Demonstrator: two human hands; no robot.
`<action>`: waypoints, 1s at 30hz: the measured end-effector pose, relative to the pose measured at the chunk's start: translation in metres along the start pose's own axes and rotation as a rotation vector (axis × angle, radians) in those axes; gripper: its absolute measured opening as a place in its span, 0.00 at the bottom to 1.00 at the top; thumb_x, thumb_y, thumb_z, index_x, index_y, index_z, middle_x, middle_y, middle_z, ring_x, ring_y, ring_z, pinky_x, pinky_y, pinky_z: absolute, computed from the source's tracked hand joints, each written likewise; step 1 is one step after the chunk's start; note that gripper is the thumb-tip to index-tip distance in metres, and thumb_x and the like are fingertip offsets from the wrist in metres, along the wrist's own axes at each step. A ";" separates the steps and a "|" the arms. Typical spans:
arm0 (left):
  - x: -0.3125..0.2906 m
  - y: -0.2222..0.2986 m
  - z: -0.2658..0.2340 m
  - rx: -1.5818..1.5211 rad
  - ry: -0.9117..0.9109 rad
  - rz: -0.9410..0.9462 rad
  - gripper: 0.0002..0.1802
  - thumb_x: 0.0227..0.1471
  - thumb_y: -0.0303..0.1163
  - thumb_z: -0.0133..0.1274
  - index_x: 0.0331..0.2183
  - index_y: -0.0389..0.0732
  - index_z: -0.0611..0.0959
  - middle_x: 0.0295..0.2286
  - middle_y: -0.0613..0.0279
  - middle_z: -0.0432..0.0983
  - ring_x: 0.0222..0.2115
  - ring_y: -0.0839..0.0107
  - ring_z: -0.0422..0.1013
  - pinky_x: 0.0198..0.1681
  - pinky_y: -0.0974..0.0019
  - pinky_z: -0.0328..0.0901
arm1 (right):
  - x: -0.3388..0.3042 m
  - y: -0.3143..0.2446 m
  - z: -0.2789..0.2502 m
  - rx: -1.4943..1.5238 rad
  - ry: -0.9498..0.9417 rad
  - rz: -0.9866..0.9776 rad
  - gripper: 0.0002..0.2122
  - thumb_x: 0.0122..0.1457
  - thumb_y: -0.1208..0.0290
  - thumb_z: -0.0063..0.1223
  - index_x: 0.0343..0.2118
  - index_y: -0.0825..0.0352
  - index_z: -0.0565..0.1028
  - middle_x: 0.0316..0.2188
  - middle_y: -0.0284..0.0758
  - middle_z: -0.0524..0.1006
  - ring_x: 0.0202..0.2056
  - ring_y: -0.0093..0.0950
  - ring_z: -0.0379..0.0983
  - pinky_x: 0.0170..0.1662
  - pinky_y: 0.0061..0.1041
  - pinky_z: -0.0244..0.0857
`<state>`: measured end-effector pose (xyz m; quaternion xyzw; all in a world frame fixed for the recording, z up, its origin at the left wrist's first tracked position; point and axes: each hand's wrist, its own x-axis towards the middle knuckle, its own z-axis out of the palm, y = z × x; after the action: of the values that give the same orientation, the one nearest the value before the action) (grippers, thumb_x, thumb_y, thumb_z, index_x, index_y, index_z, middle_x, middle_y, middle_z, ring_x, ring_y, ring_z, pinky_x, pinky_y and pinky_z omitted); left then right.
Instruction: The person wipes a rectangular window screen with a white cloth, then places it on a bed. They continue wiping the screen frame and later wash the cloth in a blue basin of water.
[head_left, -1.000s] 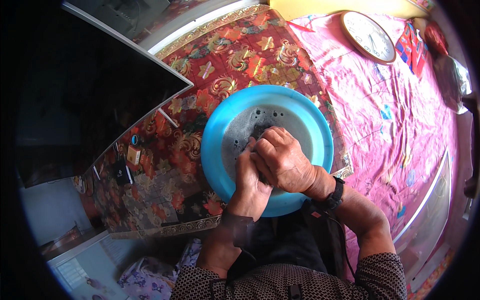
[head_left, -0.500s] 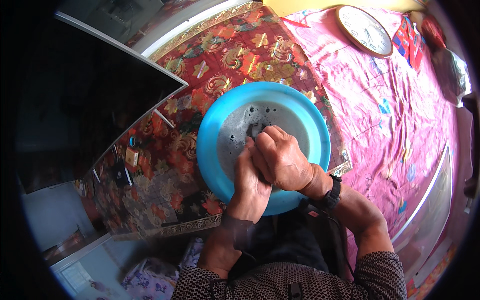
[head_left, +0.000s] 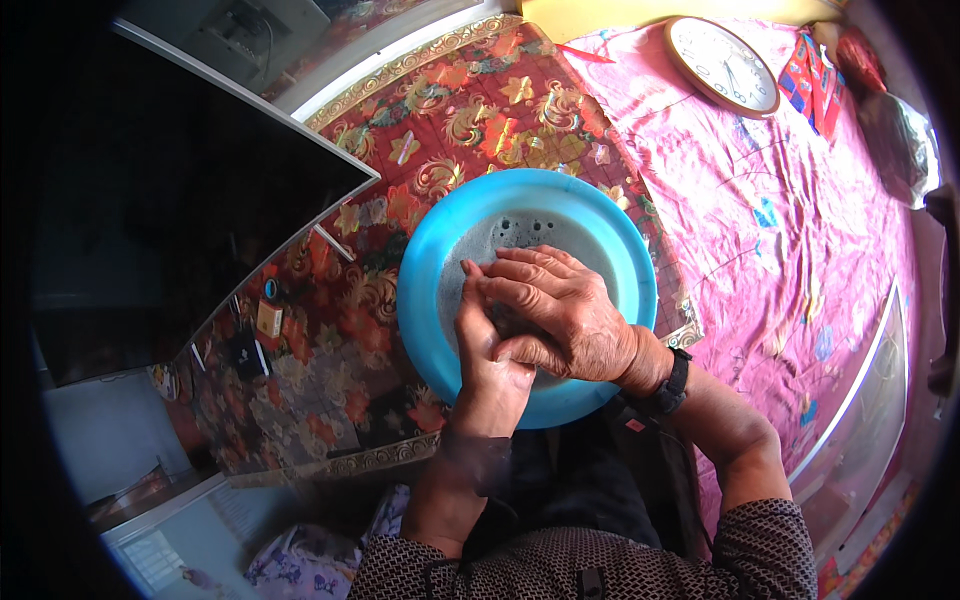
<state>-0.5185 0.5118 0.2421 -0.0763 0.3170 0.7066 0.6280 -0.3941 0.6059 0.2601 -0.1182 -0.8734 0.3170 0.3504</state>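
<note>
Right grip [head_left: 572, 312] unclenched, fingers [head_left: 522, 292] extended

The basin [head_left: 420, 290] is smooth plastic, the sheet [head_left: 750, 270] cloth.

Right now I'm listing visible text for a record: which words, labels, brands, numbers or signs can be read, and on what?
Round clock: numerals on the dial can be read, but I don't copy them out.
Small yellowish box: any print is too small to read.
Flat black item: a pale mark, too small to read.
Pale panel, lower left: any print is too faint to read.
Blue basin: no text visible.
</note>
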 end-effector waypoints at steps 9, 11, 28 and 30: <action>0.007 -0.002 -0.007 0.065 -0.005 -0.056 0.30 0.78 0.57 0.47 0.52 0.38 0.86 0.48 0.57 0.85 0.53 0.65 0.81 0.61 0.58 0.74 | -0.006 0.000 0.017 -0.171 0.057 -0.085 0.19 0.53 0.68 0.71 0.45 0.72 0.79 0.41 0.43 0.80 0.40 0.44 0.80 0.47 0.44 0.77; 0.009 0.000 -0.010 0.053 0.000 -0.082 0.29 0.80 0.55 0.45 0.52 0.38 0.86 0.48 0.58 0.85 0.53 0.66 0.81 0.61 0.60 0.73 | -0.005 0.002 0.019 -0.166 0.058 -0.088 0.19 0.52 0.68 0.70 0.44 0.72 0.78 0.38 0.42 0.78 0.37 0.43 0.78 0.44 0.43 0.75; 0.006 -0.006 0.000 0.091 0.091 -0.143 0.27 0.80 0.53 0.41 0.57 0.42 0.83 0.53 0.59 0.81 0.57 0.67 0.79 0.62 0.58 0.73 | -0.002 0.006 0.017 -0.188 0.004 -0.021 0.14 0.54 0.67 0.69 0.35 0.69 0.75 0.30 0.40 0.74 0.32 0.42 0.76 0.36 0.43 0.73; 0.006 -0.008 -0.005 0.078 0.087 -0.136 0.27 0.80 0.53 0.40 0.56 0.43 0.83 0.52 0.59 0.81 0.56 0.66 0.78 0.61 0.58 0.73 | -0.002 0.006 0.018 -0.177 -0.004 -0.007 0.13 0.54 0.66 0.68 0.34 0.68 0.75 0.30 0.40 0.74 0.32 0.43 0.76 0.37 0.43 0.73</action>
<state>-0.5137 0.5148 0.2324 -0.1041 0.3653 0.6454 0.6627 -0.4050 0.6010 0.2448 -0.1448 -0.8991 0.2376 0.3379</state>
